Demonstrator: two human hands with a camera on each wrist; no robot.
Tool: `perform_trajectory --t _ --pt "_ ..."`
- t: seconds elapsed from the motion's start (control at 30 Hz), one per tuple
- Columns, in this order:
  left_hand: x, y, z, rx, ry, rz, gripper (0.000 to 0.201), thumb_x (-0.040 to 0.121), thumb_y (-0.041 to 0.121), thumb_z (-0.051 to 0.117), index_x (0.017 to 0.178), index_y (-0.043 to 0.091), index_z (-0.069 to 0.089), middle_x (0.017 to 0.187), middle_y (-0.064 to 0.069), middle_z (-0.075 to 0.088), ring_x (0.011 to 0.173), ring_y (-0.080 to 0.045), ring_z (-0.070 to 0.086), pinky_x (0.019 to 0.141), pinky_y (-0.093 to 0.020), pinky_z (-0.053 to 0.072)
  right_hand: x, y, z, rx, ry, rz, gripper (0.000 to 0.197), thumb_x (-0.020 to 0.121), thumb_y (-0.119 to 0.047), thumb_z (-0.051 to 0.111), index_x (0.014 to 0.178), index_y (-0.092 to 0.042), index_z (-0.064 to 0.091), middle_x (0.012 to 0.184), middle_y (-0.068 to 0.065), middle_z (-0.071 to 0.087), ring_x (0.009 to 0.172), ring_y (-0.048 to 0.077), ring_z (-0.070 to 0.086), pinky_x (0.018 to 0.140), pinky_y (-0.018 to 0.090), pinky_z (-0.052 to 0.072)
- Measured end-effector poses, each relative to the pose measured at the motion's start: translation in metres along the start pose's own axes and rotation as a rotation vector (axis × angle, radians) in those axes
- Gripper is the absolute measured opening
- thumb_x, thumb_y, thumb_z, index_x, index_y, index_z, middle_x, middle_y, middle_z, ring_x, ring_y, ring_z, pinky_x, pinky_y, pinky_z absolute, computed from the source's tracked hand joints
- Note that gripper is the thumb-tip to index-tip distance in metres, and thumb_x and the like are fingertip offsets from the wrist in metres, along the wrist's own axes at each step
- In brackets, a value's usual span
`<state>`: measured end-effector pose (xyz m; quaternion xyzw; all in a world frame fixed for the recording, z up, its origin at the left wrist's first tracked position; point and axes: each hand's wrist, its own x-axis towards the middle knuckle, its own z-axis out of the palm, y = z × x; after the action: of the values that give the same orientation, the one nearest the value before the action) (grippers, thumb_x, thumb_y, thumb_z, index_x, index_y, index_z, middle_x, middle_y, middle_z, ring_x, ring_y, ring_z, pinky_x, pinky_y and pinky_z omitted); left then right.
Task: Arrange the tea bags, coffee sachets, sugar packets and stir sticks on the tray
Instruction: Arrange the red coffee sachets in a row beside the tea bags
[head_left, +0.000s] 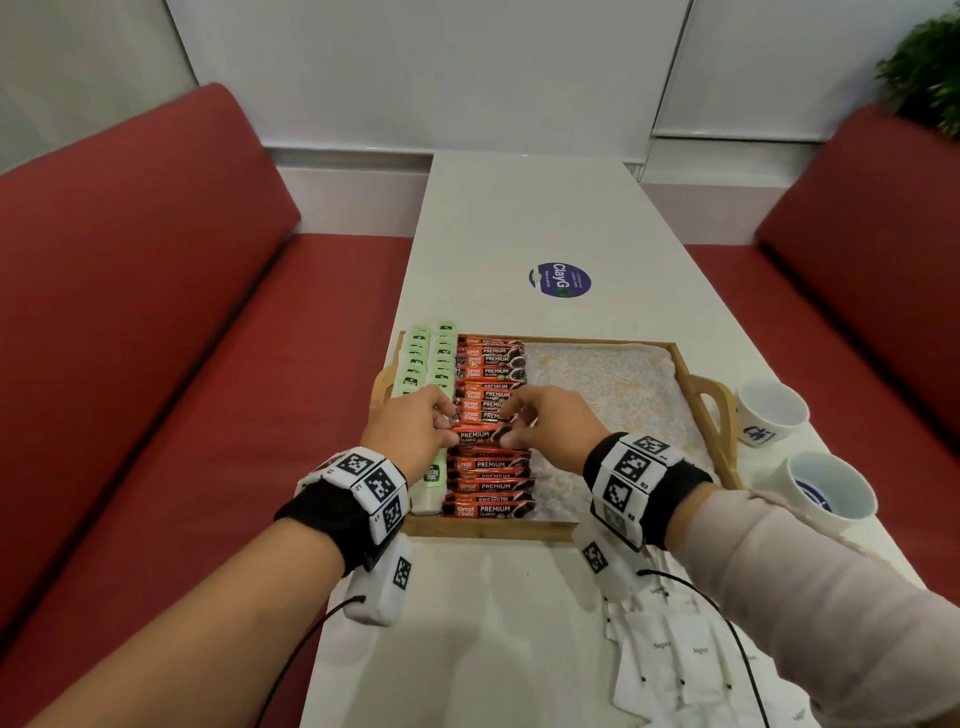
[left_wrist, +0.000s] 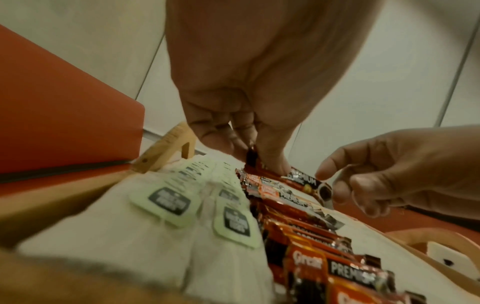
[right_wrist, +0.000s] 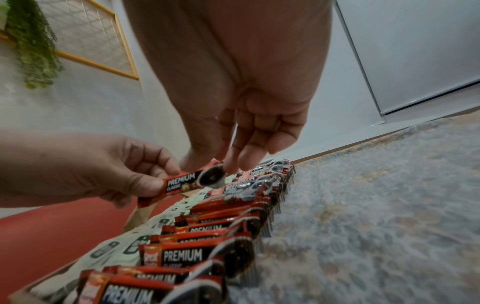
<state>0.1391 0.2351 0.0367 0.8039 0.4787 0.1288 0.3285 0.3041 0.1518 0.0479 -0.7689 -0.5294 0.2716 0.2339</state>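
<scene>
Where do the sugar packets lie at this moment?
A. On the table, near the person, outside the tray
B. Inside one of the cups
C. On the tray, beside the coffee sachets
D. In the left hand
A: the white sugar packets lie on the table, nearer than the tray.

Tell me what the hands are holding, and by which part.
One coffee sachet, pinched at its two ends: left hand at one, right hand at the other.

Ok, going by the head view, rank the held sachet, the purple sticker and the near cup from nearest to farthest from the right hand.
1. Held sachet: pinched in the right hand, over the red row.
2. Near cup: on the table, right of the tray.
3. Purple sticker: far side, beyond the tray.
</scene>
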Motion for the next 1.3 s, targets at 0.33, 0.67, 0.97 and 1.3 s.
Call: perform_trajectory --t 0.33,0.67,0.97,1.3 --pt "0.008 0.009 0.016 -0.011 -0.081 0.014 0.024 0.074 0.001 0.075 0.083 0.02 0.062 0.075 0.006 0.067 0.067 -0.002 0.062 0.074 -0.023 0.051 -0.001 0.017 0.007 -0.045 0.006 0.09 0.013 0.08 -0.013 0.073 0.091 -0.017 0.067 0.079 -0.006 0.058 0.076 0.012 0.054 0.059 0.018 0.037" --pt "0.011 0.003 0.02 0.068 -0.087 -0.018 0.03 0.074 0.004 0.075 0.088 0.024 0.059 0.079 0.008 0.061 0.063 0.0 0.058 0.073 -0.03 0.052 0.005 0.024 0.012 -0.053 -0.011 0.095 0.016 0.081 -0.015 0.073 0.083 -0.024 0.06 0.069 -0.014 0.048 0.069 0.009 0.049 0.052 0.015 0.03" --pt "0.01 0.002 0.02 0.007 -0.107 -0.028 0.036 0.067 0.002 0.079 0.08 0.027 0.057 0.076 0.006 0.064 0.073 -0.012 0.065 0.079 -0.035 0.055 0.001 0.02 0.008 -0.053 0.026 0.079 0.011 0.081 -0.022 0.073 0.087 -0.021 0.064 0.07 -0.013 0.05 0.064 0.002 0.047 0.054 0.016 0.034" --pt "0.007 0.005 0.019 0.028 -0.097 -0.032 0.034 0.067 0.007 0.081 0.084 0.027 0.059 0.076 0.009 0.066 0.074 -0.008 0.064 0.079 -0.031 0.052 -0.007 0.022 0.0 -0.039 0.057 0.079 0.013 0.081 -0.027 0.072 0.089 -0.02 0.064 0.071 -0.01 0.054 0.072 0.01 0.054 0.062 0.021 0.04"
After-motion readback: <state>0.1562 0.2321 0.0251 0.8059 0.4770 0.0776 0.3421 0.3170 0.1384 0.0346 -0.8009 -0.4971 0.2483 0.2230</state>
